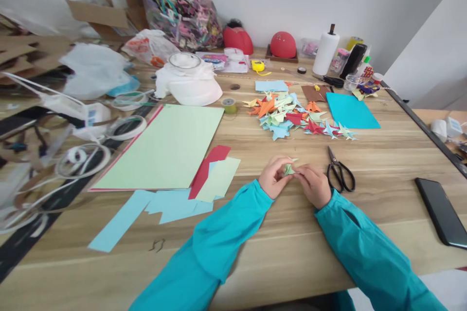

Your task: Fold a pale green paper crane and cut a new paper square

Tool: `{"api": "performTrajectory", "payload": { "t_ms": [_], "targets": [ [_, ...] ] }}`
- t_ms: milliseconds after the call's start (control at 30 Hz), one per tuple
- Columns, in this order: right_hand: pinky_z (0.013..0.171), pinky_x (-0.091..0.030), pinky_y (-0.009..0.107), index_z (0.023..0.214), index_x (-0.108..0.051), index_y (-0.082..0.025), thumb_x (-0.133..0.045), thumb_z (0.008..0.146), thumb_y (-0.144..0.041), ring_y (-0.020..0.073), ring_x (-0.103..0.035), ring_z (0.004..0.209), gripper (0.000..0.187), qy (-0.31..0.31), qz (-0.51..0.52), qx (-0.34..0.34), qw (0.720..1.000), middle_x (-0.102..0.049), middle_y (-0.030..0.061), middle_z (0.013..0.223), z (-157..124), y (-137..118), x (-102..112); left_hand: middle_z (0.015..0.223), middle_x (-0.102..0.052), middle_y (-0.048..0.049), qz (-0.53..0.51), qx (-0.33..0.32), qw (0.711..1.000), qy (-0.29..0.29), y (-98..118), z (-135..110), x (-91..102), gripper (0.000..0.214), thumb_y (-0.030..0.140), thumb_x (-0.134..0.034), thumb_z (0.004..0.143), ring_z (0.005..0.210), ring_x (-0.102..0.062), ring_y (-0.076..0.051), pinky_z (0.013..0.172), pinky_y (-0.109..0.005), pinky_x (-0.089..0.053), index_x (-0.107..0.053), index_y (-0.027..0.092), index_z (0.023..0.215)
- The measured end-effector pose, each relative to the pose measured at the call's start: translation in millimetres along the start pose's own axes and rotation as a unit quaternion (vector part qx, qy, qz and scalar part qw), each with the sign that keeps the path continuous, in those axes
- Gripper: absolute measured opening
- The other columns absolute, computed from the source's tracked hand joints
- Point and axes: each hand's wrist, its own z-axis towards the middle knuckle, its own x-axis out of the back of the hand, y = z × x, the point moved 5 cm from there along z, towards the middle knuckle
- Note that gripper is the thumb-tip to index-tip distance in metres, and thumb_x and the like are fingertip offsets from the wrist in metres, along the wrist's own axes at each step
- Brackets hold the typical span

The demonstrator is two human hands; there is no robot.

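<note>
My left hand (273,177) and my right hand (314,184) meet over the wooden table (292,243), both pinching a small folded piece of light green paper (289,169). Both arms wear teal sleeves. Black scissors (339,171) lie just right of my right hand. A pile of folded paper shapes (292,116) in orange, green, blue and red lies beyond the hands.
A large light green sheet (168,148) with red, green and blue offcuts (175,204) lies at the left. A teal sheet (350,111) and a black phone (441,211) are at the right. Tape rolls, plastic bags, cardboard and a paper towel roll (325,52) crowd the far edge.
</note>
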Motion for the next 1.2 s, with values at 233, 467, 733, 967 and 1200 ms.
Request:
{"api": "performTrajectory", "payload": {
  "t_ms": [233, 467, 733, 967, 1200],
  "targets": [
    [0.073, -0.053, 0.031, 0.088, -0.066, -0.020, -0.048, 0.086, -0.026, 0.0173, -0.063, 0.079, 0.019, -0.015, 0.021, -0.006, 1.000, -0.068, 0.0080, 0.082, 2, -2, 0, 0.098, -0.059, -0.0108, 0.072, -0.019, 0.997, 0.029, 3, 1, 3.5, 0.018, 0.029, -0.066, 0.068, 0.084, -0.058, -0.018, 0.062, -0.024, -0.047, -0.064, 0.017, 0.080],
    [0.074, -0.052, 0.029, 0.095, -0.065, -0.020, -0.053, 0.084, -0.026, 0.0165, -0.063, 0.081, 0.017, -0.018, 0.051, -0.013, 0.998, -0.068, 0.0076, 0.086, 3, -5, 2, 0.094, -0.062, -0.0090, 0.047, 0.015, 0.998, 0.036, -2, -1, 4.6, 0.019, 0.026, -0.068, 0.064, 0.056, -0.052, -0.008, 0.051, -0.021, -0.045, -0.066, 0.015, 0.079],
    [0.075, -0.051, 0.030, 0.097, -0.065, -0.022, -0.048, 0.086, -0.024, 0.0167, -0.064, 0.081, 0.020, -0.030, 0.079, -0.046, 0.995, -0.069, 0.0060, 0.085, 3, -1, 3, 0.104, -0.057, -0.0106, -0.056, 0.076, 0.995, 0.014, -6, -2, -1.0, 0.031, 0.034, -0.071, 0.063, 0.059, -0.060, -0.010, 0.054, -0.024, -0.054, -0.066, 0.013, 0.084],
    [0.077, -0.050, 0.030, 0.094, -0.066, -0.022, -0.049, 0.086, -0.024, 0.0166, -0.064, 0.084, 0.019, -0.034, 0.111, -0.060, 0.991, -0.069, 0.0062, 0.090, 4, 1, 3, 0.103, -0.058, -0.0108, -0.102, 0.088, 0.991, 0.015, -17, -2, -1.8, 0.033, 0.037, -0.073, 0.059, 0.058, -0.063, -0.012, 0.055, -0.026, -0.056, -0.065, 0.012, 0.079],
    [0.075, -0.050, 0.030, 0.094, -0.065, -0.021, -0.047, 0.087, -0.025, 0.0161, -0.064, 0.081, 0.020, -0.051, 0.142, -0.090, 0.985, -0.069, 0.0052, 0.086, 2, 5, 1, 0.099, -0.059, -0.0093, -0.123, 0.097, 0.988, 0.010, -16, 0, -3.5, 0.032, 0.036, -0.074, 0.059, 0.060, -0.064, -0.014, 0.055, -0.027, -0.057, -0.065, 0.012, 0.077]
  ]
}}
